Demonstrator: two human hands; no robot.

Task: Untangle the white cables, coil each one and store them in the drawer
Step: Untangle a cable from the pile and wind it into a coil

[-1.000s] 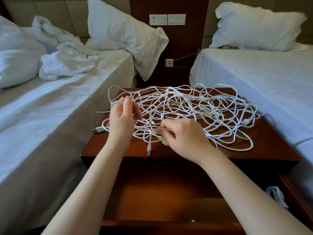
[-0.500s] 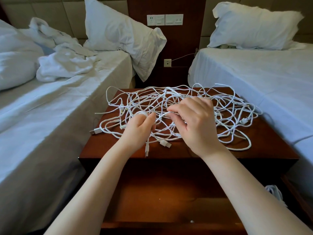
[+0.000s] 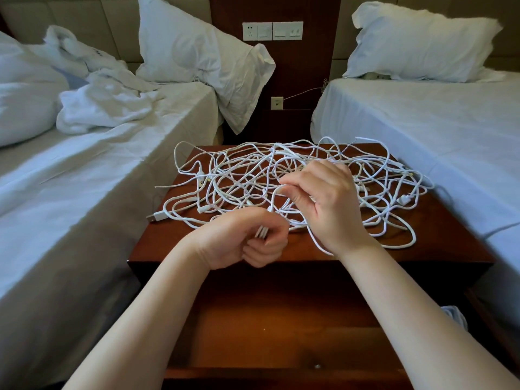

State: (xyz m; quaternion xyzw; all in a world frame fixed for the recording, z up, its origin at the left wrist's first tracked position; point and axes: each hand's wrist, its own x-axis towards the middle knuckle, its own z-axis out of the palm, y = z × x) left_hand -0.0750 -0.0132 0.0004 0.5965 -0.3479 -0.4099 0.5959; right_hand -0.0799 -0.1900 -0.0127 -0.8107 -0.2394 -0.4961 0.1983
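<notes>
1. Head view: L hand (image 3: pixel 247 243) is a closed fist round a few strands of white cable, held low over the nightstand's front edge. Prob. it anchors that cable so it can't slip back into the heap.
2. R hand (image 3: pixel 329 204) is raised over the tangle, thumb + forefinger pinching one loop (image 3: pixel 281 188), other fingers loosely curled. Lifted, I'd say, to draw that strand clear of what crosses it.
3. A strand runs btwn the 2 hands, so both may be on the same cable. Can't be sure.
4. Cables (image 3: pixel 242 175): 1 loose knotted heap over most of the nightstand top, none of it coiled. No. of cables: can't tell. Plug ends: USB plug (image 3: pixel 156 217) at near-left, another plug (image 3: pixel 403 199) at right, a few more inside the heap.
5. Nightstand (image 3: pixel 450 240): 1, btwn the beds. Drawer (image 3: pixel 281 319): 1, pulled open below the hands, ready for coils. White bundle (image 3: pixel 454 315) seems to lie at its right side, half hidden by the R forearm. Maybe a coiled cable, but too little shows.
6. Around: left bed (image 3: pixel 84 192) and right bed (image 3: pixel 422 130), 2 in all; 2 pillows, 1 each; 1 crumpled white cloth (image 3: pixel 104 108) on the left bed.
7. Stage: early, nearly all the untangling is ahead.
</notes>
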